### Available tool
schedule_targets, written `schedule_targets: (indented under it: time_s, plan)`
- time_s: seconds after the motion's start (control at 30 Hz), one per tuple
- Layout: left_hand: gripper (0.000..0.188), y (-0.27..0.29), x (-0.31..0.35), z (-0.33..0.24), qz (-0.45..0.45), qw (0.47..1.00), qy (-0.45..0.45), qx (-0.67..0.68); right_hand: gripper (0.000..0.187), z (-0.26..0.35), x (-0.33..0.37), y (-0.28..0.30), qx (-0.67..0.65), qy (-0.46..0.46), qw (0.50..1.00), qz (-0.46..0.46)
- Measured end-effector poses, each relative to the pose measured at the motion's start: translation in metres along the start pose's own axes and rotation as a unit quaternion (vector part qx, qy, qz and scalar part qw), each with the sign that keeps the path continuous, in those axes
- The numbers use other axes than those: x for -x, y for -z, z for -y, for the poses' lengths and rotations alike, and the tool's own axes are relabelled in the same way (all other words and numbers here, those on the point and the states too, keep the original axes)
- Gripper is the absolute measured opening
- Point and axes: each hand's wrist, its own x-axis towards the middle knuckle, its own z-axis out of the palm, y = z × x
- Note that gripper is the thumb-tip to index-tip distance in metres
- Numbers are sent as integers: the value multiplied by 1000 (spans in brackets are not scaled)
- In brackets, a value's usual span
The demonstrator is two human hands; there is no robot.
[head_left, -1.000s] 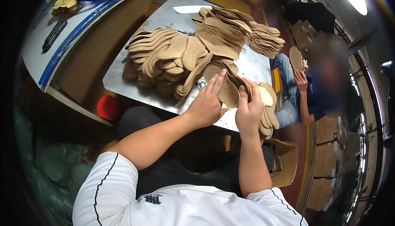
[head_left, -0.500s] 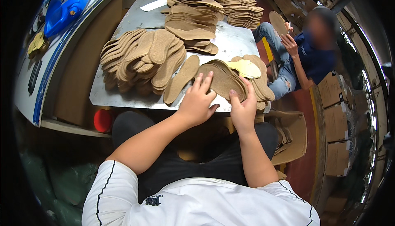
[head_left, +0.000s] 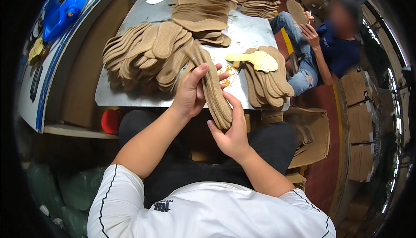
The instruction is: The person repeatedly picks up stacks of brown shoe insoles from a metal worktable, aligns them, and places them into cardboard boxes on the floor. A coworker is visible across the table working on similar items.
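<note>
A small stack of brown cork-like insoles [head_left: 215, 91] is held on edge between my two hands, over the table's near side. My left hand [head_left: 190, 90] grips its left side, with fingertips showing behind it. Round the lower right end of the stack, the thumb and fingers of my right hand [head_left: 232, 129] are closed. Left of my hands lies a big fanned heap of insoles [head_left: 145, 56]. To the right, a pale yellow sole-shaped template [head_left: 260, 60] rests on a smaller pile of insoles [head_left: 268, 84]. Orange-brown crumbs [head_left: 227, 73] show on the metal between.
More insole stacks [head_left: 201, 12] stand at the back of the metal table [head_left: 130, 93]. A co-worker [head_left: 323, 51] sits at the far right holding an insole [head_left: 295, 12]. A carton of insoles [head_left: 318, 136] is low on the right; a blue-edged bench [head_left: 26, 86] borders the left.
My hands have lifted the insole stack off the table and turned it on edge. The template no longer lies against that stack. The loose insole left of my hands is no longer visible there.
</note>
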Motion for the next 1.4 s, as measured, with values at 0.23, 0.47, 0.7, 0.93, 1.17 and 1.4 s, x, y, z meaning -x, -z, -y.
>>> schedule_targets:
  time_s: [0.23,0.47,0.7,0.93,1.17,1.4]
  plan:
    - [84,3,7,-5,22,998,15,-55,79,-13,-3,-3,-362,-189,913,18]
    - [73,10,1,-4,49,998,34,-25,74,-27,-3,-3,-345,-167,923,26]
    - [79,14,1,-2,63,997,39,-10,72,-32,0,-4,-370,-169,914,15]
    - [65,6,4,2,32,999,13,-9,82,-23,0,-7,-367,-163,916,20]
    - [65,11,2,6,20,998,3,-51,90,-10,-4,-5,-228,-179,957,19]
    - [81,-4,4,9,-28,992,-84,-85,40,-13,-32,4,-170,-226,959,-3]
